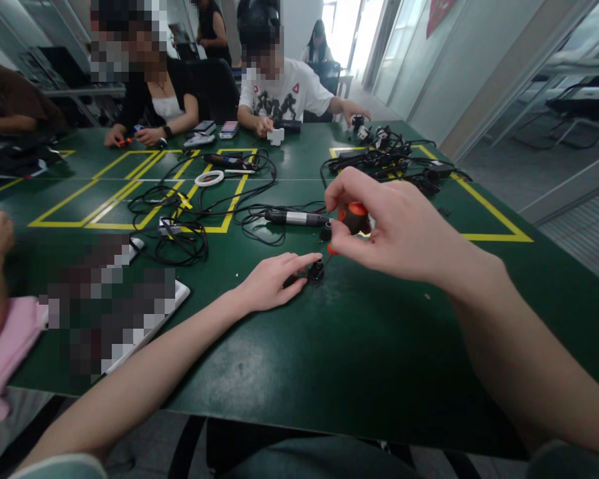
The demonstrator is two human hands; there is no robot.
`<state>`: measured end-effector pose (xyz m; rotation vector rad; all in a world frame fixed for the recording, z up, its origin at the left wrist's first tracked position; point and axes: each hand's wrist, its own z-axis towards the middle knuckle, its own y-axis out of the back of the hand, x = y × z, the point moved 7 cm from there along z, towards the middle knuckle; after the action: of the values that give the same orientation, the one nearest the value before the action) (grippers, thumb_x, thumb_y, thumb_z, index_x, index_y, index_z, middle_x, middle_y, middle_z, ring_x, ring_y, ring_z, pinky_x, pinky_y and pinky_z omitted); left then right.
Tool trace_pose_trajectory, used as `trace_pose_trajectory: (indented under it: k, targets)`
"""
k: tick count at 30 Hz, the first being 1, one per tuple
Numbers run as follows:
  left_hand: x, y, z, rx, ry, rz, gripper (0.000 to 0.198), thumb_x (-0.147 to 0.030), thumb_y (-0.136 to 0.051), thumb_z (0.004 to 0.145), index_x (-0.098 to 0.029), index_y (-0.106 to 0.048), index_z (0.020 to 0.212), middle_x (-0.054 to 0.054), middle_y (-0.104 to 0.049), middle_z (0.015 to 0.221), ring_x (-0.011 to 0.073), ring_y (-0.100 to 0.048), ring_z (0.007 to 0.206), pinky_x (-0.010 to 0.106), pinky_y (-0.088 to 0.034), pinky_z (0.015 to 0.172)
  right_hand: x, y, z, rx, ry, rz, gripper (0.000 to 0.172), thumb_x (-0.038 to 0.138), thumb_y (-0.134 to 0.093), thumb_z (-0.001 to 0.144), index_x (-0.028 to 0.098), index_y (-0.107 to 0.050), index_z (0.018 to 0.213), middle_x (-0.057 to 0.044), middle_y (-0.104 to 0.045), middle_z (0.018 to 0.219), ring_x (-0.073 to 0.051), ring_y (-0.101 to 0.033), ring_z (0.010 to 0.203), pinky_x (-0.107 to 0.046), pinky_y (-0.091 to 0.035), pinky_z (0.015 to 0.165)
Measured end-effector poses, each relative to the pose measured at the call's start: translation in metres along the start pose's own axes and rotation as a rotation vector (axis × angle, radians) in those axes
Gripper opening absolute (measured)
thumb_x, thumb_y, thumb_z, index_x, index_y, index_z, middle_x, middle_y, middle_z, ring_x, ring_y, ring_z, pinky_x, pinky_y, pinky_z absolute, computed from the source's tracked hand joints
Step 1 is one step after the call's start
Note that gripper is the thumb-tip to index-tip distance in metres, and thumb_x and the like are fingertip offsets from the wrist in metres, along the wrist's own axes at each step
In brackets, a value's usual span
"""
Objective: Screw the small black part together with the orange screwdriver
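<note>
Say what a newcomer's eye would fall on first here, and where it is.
Probably the right hand, large at centre-right, holding an orange-and-black tool. Left of it, the left hand touches a small black part on the green table. Bright yellow lines stand out farther across.

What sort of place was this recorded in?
Probably a shared electronics workroom or training room: people sit around a green table marked with yellow lines, tangled black cables lie on it, and the right hand holds what looks like an orange-and-black screwdriver.
</note>
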<state>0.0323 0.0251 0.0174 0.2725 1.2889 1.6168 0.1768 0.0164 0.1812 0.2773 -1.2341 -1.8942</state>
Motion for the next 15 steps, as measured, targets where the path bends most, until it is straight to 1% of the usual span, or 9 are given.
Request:
trace_pose_trajectory:
  k: [2,3,4,6,8,10,12,15]
  targets:
    - [0.0005,-0.0002,-0.0001,0.005,0.003,0.011,0.056,-0.023,-0.058,0.104,-0.024,-0.047,0.159,0.004,-0.071,0.106,0.0195,-0.069,0.094,0.031,-0.057,0.087,0.0011,-0.0004,0.0000,0.004,0.011,-0.003,0.012,0.024,-0.055,0.083,0.021,-0.055,0.094,0.001,-0.056,0.070,-0.014,-0.048,0.059,-0.029,-0.030,0.061]
    - [0.0008,-0.0003,-0.0001,0.009,0.006,0.014,0.057,-0.023,-0.058,0.104,-0.025,-0.046,0.160,0.004,-0.071,0.106,0.0197,-0.070,0.094,0.031,-0.057,0.087,0.0015,-0.0007,0.0000,0.005,0.013,-0.007,0.007,0.026,-0.054,0.085,0.021,-0.054,0.091,0.001,-0.057,0.070,-0.014,-0.048,0.059,-0.029,-0.030,0.061]
    - [0.0011,-0.0006,-0.0002,0.014,0.008,0.015,0.058,-0.023,-0.058,0.104,-0.025,-0.045,0.161,0.004,-0.072,0.106,0.0199,-0.070,0.094,0.032,-0.057,0.088,0.0015,-0.0011,0.0001,0.004,0.009,-0.016,0.007,0.029,-0.054,0.089,0.022,-0.053,0.088,0.001,-0.057,0.069,-0.015,-0.048,0.058,-0.030,-0.029,0.061]
    - [0.0010,-0.0008,-0.0003,0.020,0.005,0.009,0.061,-0.023,-0.059,0.103,-0.025,-0.042,0.162,0.004,-0.072,0.106,0.0203,-0.070,0.095,0.033,-0.058,0.089,0.0001,-0.0018,0.0003,0.000,-0.018,-0.048,0.020,0.037,-0.052,0.097,0.022,-0.052,0.083,0.000,-0.057,0.066,-0.015,-0.048,0.057,-0.030,-0.028,0.061]
    - [0.0007,-0.0005,-0.0004,0.016,-0.003,-0.002,0.063,-0.023,-0.059,0.103,-0.024,-0.041,0.163,0.004,-0.072,0.106,0.0208,-0.070,0.096,0.034,-0.058,0.091,-0.0016,-0.0026,0.0002,-0.006,-0.043,-0.072,0.026,0.042,-0.052,0.101,0.022,-0.054,0.084,0.001,-0.057,0.065,-0.015,-0.047,0.056,-0.030,-0.026,0.060]
    - [0.0005,-0.0005,-0.0002,0.014,-0.011,-0.003,0.061,-0.023,-0.059,0.103,-0.021,-0.042,0.161,0.005,-0.072,0.106,0.0216,-0.069,0.097,0.035,-0.058,0.091,-0.0012,-0.0030,0.0001,-0.013,-0.033,-0.066,0.019,0.038,-0.054,0.099,0.022,-0.056,0.089,0.001,-0.057,0.066,-0.014,-0.047,0.056,-0.030,-0.026,0.060]
    - [0.0004,-0.0014,0.0003,0.023,-0.016,0.016,0.053,-0.025,-0.059,0.103,-0.020,-0.049,0.155,0.007,-0.072,0.107,0.0228,-0.069,0.098,0.036,-0.059,0.090,0.0003,-0.0025,-0.0001,-0.030,-0.004,-0.048,0.009,0.031,-0.056,0.094,0.021,-0.057,0.095,0.002,-0.057,0.069,-0.014,-0.046,0.057,-0.029,-0.027,0.060]
    - [0.0002,-0.0028,0.0016,0.039,-0.016,0.041,0.042,-0.026,-0.059,0.104,-0.019,-0.059,0.145,0.009,-0.073,0.108,0.0241,-0.070,0.100,0.037,-0.059,0.090,0.0023,-0.0018,-0.0004,-0.045,0.028,-0.027,0.013,0.024,-0.057,0.086,0.021,-0.057,0.099,0.001,-0.058,0.072,-0.014,-0.046,0.058,-0.029,-0.029,0.061]
